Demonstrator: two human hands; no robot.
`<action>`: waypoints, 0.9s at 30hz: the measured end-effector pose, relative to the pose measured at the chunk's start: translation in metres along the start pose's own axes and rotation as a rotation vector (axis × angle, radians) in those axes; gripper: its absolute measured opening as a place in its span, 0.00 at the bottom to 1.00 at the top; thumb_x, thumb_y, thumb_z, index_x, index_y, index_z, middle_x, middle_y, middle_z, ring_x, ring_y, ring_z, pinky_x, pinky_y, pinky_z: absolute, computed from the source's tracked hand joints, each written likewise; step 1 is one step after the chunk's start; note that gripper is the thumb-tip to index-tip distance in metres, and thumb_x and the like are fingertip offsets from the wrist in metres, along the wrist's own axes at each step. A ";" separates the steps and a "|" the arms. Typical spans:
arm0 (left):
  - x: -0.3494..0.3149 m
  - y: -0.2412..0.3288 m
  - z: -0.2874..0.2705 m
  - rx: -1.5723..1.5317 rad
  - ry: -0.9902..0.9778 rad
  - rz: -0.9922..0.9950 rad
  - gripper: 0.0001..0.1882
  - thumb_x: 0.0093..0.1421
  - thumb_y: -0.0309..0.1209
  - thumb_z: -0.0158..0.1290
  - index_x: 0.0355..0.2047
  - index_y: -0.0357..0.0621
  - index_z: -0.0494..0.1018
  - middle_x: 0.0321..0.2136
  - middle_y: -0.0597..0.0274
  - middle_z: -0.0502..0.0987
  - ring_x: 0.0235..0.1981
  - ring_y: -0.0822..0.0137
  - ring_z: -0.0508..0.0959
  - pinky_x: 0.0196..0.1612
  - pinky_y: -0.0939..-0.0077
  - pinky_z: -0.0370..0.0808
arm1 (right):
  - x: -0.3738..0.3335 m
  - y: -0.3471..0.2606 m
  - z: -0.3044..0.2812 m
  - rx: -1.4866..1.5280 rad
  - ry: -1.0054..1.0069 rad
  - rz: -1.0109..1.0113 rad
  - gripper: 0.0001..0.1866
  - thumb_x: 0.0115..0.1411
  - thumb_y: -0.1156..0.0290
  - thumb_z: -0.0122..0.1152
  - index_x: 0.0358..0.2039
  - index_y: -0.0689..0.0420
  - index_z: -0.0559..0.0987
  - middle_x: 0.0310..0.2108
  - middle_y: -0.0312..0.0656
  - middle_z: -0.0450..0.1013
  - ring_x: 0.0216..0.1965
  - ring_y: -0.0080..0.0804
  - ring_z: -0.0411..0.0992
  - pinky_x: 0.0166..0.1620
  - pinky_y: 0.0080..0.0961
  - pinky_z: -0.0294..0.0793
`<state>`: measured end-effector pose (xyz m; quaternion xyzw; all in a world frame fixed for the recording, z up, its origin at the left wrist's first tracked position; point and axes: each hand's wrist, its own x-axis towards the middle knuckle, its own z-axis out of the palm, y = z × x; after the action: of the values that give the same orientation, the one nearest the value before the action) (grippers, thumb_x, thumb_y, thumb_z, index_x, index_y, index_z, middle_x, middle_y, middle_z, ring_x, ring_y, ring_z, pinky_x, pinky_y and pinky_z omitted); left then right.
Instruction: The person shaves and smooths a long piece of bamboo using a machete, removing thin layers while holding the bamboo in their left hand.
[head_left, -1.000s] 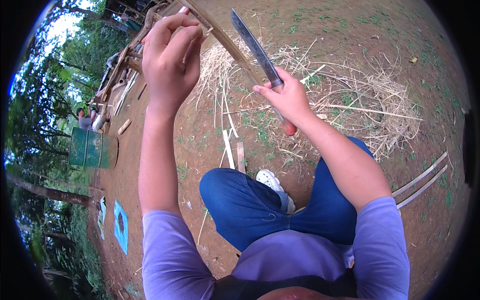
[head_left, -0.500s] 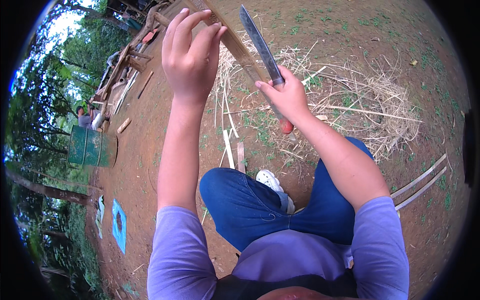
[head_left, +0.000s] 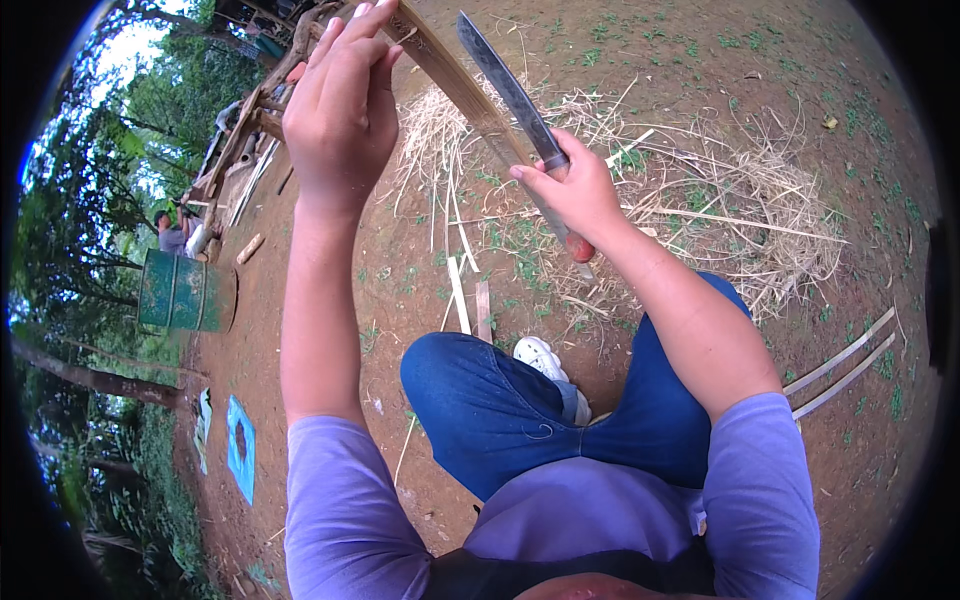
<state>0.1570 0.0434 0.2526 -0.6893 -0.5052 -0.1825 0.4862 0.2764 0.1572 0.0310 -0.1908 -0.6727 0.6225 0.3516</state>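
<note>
Gripping bamboo strip (head_left: pixel 470 95) in closed left fingers (head_left: pixel 345 70), right fingers (head_left: pixel 545 180) wrapped around knife (head_left: pixel 510 90) alongside.

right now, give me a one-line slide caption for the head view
Seated person's left hand steadies a bamboo strip while the right hand holds a long knife against it, above straw-strewn dirt.

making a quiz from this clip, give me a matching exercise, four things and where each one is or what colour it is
Things:
1. long knife
2. bamboo strip
3. metal drum
4. shoe

Descriptions:
a. green, standing far to the left
b. white, below the hands
c. gripped by the right hand
d. held up by the left hand

Pairs: 1-c, 2-d, 3-a, 4-b
</note>
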 end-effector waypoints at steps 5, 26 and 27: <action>0.018 -0.012 -0.027 -0.053 -0.172 0.014 0.06 0.62 0.17 0.56 0.38 0.37 0.72 0.49 0.58 0.83 0.49 0.60 0.84 0.58 0.64 0.79 | 0.002 0.003 -0.003 -0.007 0.008 -0.043 0.30 0.54 0.58 0.77 0.54 0.56 0.76 0.28 0.33 0.76 0.27 0.19 0.72 0.34 0.23 0.74; 0.040 -0.007 -0.006 0.101 0.022 0.140 0.05 0.57 0.17 0.58 0.30 0.36 0.73 0.42 0.49 0.82 0.48 0.47 0.83 0.52 0.57 0.80 | 0.002 -0.003 -0.010 -0.007 -0.015 0.020 0.32 0.56 0.62 0.77 0.57 0.59 0.73 0.32 0.30 0.75 0.29 0.16 0.74 0.29 0.17 0.76; 0.044 -0.009 -0.011 0.132 -0.015 0.202 0.05 0.58 0.16 0.58 0.31 0.36 0.73 0.41 0.49 0.83 0.48 0.48 0.83 0.51 0.58 0.81 | 0.003 -0.002 -0.011 0.008 -0.016 0.018 0.31 0.56 0.63 0.76 0.57 0.59 0.73 0.32 0.30 0.75 0.29 0.15 0.74 0.29 0.17 0.76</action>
<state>0.1700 0.0572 0.2944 -0.7046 -0.4477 -0.0935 0.5426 0.2826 0.1671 0.0334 -0.1906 -0.6710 0.6299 0.3415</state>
